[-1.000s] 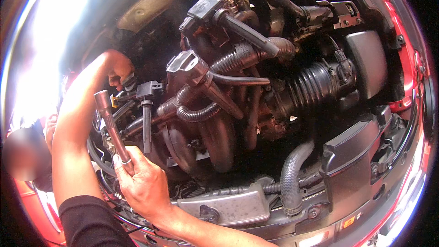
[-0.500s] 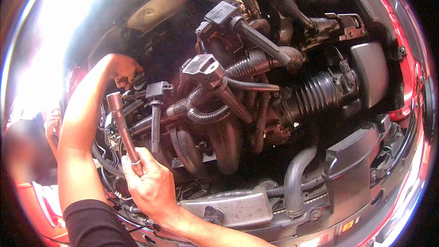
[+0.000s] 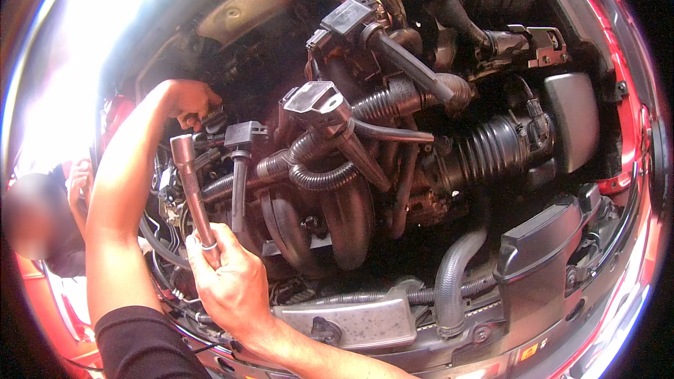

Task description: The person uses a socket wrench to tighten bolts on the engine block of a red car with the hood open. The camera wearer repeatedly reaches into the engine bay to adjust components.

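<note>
Nearest, the right hand (image 3: 232, 284) is fisted round one long metal socket extension (image 3: 193, 193), which stands tilted in front of the engine. Behind it, three black ignition coils: one upright (image 3: 239, 168), two lifted (image 3: 330, 116) (image 3: 379, 35). Farthest back, the left hand (image 3: 186, 102) is curled among connectors; what it holds, I cannot tell.

L hand (image 3: 188, 102) fingertips hidden among hoses | socket extension (image 3: 194, 195) lower end hidden in R hand (image 3: 228, 281)

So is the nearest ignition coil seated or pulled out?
Pulled out: the ignition coil stands raised, its long black stem exposed above the engine.
</note>
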A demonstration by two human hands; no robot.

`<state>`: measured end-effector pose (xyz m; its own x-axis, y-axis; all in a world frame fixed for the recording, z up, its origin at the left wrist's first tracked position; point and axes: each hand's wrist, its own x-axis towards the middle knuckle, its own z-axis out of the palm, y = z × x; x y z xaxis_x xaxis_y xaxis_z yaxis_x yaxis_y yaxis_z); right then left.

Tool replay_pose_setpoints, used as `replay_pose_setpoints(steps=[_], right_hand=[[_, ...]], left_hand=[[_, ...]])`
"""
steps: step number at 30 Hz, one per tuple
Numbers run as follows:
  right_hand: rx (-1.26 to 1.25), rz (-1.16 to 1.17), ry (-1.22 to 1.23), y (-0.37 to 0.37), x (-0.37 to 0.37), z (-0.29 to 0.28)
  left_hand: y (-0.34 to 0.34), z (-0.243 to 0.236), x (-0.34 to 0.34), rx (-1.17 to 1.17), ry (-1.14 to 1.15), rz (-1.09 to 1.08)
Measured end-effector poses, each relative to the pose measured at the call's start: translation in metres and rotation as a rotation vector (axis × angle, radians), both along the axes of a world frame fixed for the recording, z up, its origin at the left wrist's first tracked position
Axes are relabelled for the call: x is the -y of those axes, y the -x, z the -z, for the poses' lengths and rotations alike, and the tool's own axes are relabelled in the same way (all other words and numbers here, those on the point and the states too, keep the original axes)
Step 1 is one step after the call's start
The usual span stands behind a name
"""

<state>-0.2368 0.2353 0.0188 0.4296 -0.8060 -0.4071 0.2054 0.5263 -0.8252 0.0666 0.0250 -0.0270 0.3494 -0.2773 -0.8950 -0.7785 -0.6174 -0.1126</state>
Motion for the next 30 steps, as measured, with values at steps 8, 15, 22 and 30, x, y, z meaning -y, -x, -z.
replay_pose_setpoints(steps=[8,15,22,30], right_hand=[[0.012,-0.055,-0.008,0.001,0.000,-0.003],[0.004,-0.036,-0.012,0.003,0.001,0.002],[-0.011,-0.050,0.004,0.002,-0.001,0.000],[-0.287,0.057,0.458,0.002,0.007,0.012]], left_hand=[[-0.008,0.018,0.021,0.029,-0.249,0.095],[0.001,0.017,0.026,0.030,-0.190,0.085],[0.024,-0.002,-0.003,0.208,-0.064,0.348],[0.128,-0.119,-0.152,-1.134,1.011,-0.425]])
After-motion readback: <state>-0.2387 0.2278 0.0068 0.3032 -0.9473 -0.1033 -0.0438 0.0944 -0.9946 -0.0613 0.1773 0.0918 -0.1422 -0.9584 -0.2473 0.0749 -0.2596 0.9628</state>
